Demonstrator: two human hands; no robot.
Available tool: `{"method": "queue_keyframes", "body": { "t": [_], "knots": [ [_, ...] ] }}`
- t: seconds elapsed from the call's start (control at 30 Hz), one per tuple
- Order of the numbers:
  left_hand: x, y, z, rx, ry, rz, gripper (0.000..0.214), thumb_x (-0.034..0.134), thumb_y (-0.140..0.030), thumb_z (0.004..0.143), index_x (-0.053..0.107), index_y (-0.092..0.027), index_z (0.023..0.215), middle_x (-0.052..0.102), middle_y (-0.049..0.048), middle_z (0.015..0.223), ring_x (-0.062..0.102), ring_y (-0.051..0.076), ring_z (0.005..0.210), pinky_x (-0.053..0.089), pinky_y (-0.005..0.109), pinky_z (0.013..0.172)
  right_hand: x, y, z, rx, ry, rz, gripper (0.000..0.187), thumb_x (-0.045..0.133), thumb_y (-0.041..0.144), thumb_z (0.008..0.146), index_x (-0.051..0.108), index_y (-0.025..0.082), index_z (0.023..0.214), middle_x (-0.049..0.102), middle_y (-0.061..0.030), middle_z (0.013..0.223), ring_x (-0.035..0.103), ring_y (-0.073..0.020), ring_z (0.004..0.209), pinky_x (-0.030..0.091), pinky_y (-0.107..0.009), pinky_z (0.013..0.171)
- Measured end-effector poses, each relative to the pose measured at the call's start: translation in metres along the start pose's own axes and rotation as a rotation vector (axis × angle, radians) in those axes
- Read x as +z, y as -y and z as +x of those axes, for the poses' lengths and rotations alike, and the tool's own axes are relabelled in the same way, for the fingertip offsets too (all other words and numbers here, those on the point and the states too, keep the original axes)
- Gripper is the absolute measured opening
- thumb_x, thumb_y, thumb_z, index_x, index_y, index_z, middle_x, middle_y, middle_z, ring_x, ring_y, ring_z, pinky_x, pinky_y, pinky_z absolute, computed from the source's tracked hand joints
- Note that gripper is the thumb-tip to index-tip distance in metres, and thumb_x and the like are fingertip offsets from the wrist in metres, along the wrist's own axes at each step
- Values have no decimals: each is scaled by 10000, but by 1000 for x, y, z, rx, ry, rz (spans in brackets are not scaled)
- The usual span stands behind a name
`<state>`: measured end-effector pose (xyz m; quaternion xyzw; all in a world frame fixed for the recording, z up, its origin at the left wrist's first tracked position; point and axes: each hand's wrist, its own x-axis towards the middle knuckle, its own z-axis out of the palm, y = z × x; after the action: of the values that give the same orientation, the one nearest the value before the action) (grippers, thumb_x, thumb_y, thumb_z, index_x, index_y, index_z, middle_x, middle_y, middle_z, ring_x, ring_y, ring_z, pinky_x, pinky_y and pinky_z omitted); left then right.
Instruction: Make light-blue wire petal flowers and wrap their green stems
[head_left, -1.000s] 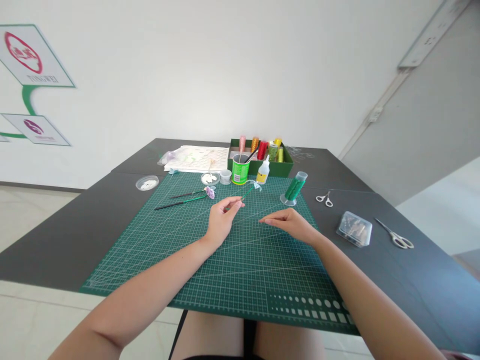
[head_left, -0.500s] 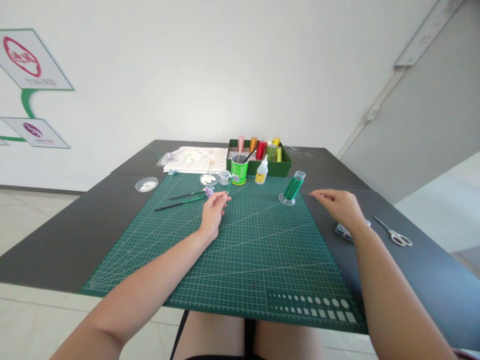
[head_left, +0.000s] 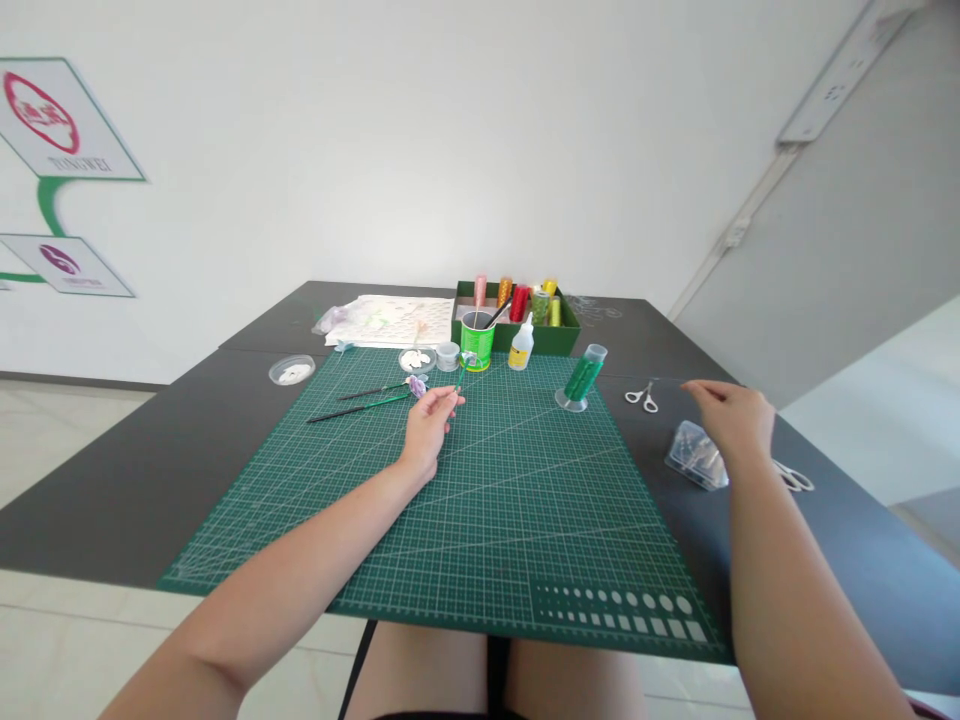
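Observation:
My left hand (head_left: 429, 420) rests on the green cutting mat (head_left: 480, 510) and pinches a thin green stem with a small pale flower (head_left: 466, 362) at its tip, held upright near the green can (head_left: 478, 341). My right hand (head_left: 731, 418) hovers over the dark table at the right, fingers loosely curled with nothing in them, just above a clear plastic box (head_left: 695, 455). Small white scissors (head_left: 643, 398) lie to its left. Larger scissors (head_left: 793, 476) lie partly hidden behind my right wrist.
Two more green stems, one with a purple flower (head_left: 417, 385), lie on the mat's far left. A green thread spool on a clear stand (head_left: 581, 378), a glue bottle (head_left: 521, 346), small dishes (head_left: 292, 370), papers (head_left: 390, 320) and a green box of spools (head_left: 517, 305) stand at the back.
My right hand has left the mat's middle and moved right, past the small scissors, to above the clear box. My left hand has turned the stem from slanting right to upright.

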<state>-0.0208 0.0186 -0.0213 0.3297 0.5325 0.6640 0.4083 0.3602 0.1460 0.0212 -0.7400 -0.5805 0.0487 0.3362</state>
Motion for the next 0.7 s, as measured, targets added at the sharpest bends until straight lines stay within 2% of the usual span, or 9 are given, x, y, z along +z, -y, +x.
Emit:
{"method": "queue_keyframes", "body": {
  "t": [0.13, 0.23, 0.3, 0.4, 0.53, 0.63, 0.7],
  "knots": [
    [-1, 0, 1, -36, 20, -8, 315, 746, -387, 729, 717, -184, 967, 733, 65, 936, 540, 124, 703, 368, 198, 527, 9, -1, -3, -25, -67, -82, 259, 570, 320, 790, 786, 182, 828, 697, -148, 875, 564, -309, 871, 344, -501, 865],
    [-1, -1, 0, -57, 82, 4, 285, 737, -370, 743, 722, -185, 959, 731, 61, 930, 553, 124, 724, 381, 198, 548, 11, 2, -8, -50, -147, -102, 349, 487, 279, 837, 777, 164, 993, 661, -196, 1103, 537, -336, 1049, 312, -525, 931],
    [0, -2, -1, -64, 145, 15, 269, 735, -361, 756, 728, -186, 959, 729, 55, 912, 559, 123, 740, 393, 198, 572, 10, 6, -11, -71, -206, -90, 386, 466, 264, 847, 761, 163, 1075, 640, -203, 1167, 519, -339, 1115, 307, -520, 969],
    [1, -2, -4, -101, 260, 3, 275, 752, -365, 762, 736, -184, 968, 724, 51, 909, 548, 107, 729, 395, 192, 591, 8, 12, -14, -116, -267, -48, 394, 478, 258, 840, 754, 153, 1100, 648, -202, 1163, 531, -338, 1126, 332, -513, 990],
    [4, -1, -9, -164, 391, -2, 315, 768, -399, 765, 735, -178, 988, 732, 61, 944, 559, 102, 718, 396, 198, 589, 9, 27, -20, -252, -273, 23, 357, 484, 248, 852, 753, 145, 1063, 687, -177, 1076, 577, -315, 1051, 397, -487, 969],
    [6, -1, -13, -94, 429, 70, 311, 742, -405, 799, 737, -176, 1010, 752, 67, 934, 623, 137, 792, 437, 223, 644, 12, 47, -35, -431, -261, 150, 316, 484, 245, 866, 751, 154, 1008, 716, -147, 1010, 612, -287, 978, 443, -447, 937],
    [8, -3, -16, -21, 434, 104, 306, 735, -404, 807, 742, -172, 1006, 765, 71, 922, 668, 174, 860, 479, 261, 723, 13, 64, -51, -536, -202, 287, 282, 495, 265, 896, 750, 183, 982, 731, -116, 998, 634, -270, 974, 458, -430, 941]
  ]
}}
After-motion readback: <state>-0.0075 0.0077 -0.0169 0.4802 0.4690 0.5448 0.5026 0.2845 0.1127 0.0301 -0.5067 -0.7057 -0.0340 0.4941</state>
